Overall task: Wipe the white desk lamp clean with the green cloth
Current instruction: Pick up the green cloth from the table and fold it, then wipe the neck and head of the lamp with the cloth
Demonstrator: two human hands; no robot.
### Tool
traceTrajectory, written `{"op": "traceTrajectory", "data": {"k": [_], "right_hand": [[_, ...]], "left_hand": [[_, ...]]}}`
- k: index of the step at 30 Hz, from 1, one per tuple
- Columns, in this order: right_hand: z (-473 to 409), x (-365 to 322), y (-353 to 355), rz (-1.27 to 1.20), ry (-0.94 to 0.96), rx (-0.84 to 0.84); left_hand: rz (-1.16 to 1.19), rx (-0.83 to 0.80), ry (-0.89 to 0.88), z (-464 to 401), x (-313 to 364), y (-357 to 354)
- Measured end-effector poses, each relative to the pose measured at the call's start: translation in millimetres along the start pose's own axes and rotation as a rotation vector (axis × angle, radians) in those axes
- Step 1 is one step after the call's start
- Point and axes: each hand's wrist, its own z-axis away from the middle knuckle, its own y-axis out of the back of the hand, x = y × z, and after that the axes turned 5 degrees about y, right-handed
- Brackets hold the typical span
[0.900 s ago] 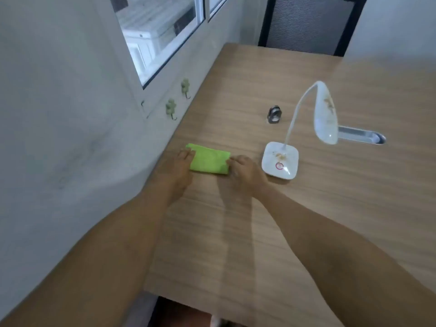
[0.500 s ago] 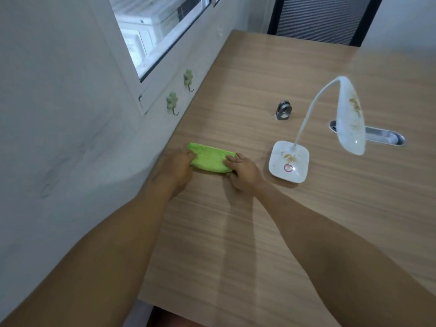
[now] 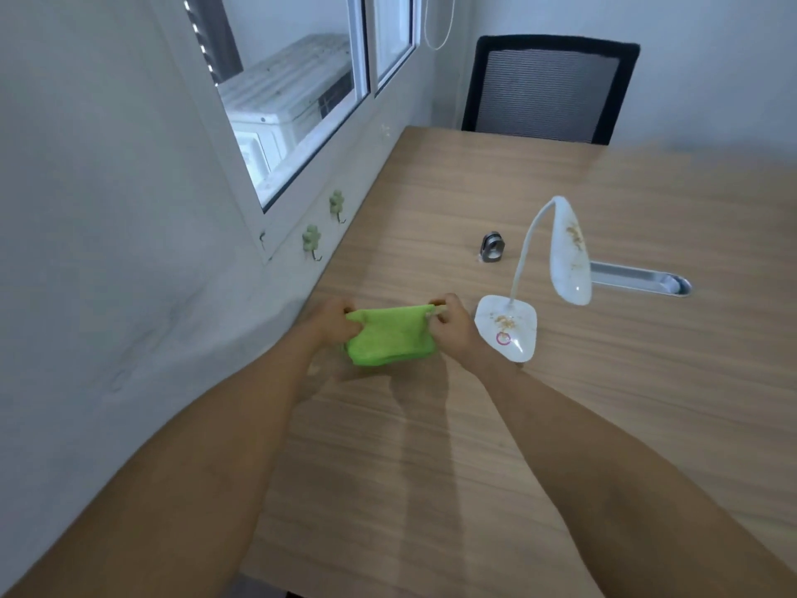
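Head view: the left hand [image 3: 330,323] and right hand [image 3: 453,328] each pinch an upper corner of the cloth [image 3: 390,338], holding it stretched between them while its lower folds hang toward or onto the desk [image 3: 431,425]; contact with the desk cannot be confirmed.

The lamp [image 3: 539,287] stands directly to the right of the cloth. Its base [image 3: 509,328] sits just beside the right hand, so the right hand is the nearer one for wiping. The base's long axis runs toward and away from the person. The neck rises from the rear of the base and arches right; the head [image 3: 571,252] hangs above the desk, right of the base. Brown soiling shows on both base and head.

Clearance: the wall [image 3: 129,209] bounds the desk close on the left, leaving little room there. Open desk lies right of and nearer than the lamp. A small metal object [image 3: 491,247] and a cable slot [image 3: 638,280] lie behind the lamp, clear of the likely wiping path.
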Motion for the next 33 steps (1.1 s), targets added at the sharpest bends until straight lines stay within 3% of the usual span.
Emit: {"op": "traceTrajectory", "data": {"k": [3,6,10,14,22,28,33], "right_hand": [[9.0,-4.2,11.0,-0.222,-0.278,0.089],[19.4,-1.9,21.8,-0.509,-0.497,0.062],[41.5,-4.8,39.3,-0.941,-0.563,0.039],[61.0,-0.3,50.9,-1.164,-0.535,0.093],[90.1,22.9,64.9,-1.18,-0.609,0.103],[97.7,42.5,95.2,-1.01,-0.647,0.319],[105.8,43.3,150.1,-1.03,-0.557,0.475]], "left_hand": [[0.105,-0.076,0.083,7.6,7.2,0.3],[0.255,-0.175,0.145,16.1,15.2,-4.8],[0.527,-0.304,0.238,25.6,28.4,-14.9],[0.686,-0.327,0.263,30.5,42.8,-31.3],[0.723,-0.432,0.297,41.3,79.7,-61.5],[0.507,-0.527,0.283,54.7,105.6,-62.0],[0.515,-0.352,0.162,59.7,141.2,-29.0]]}}
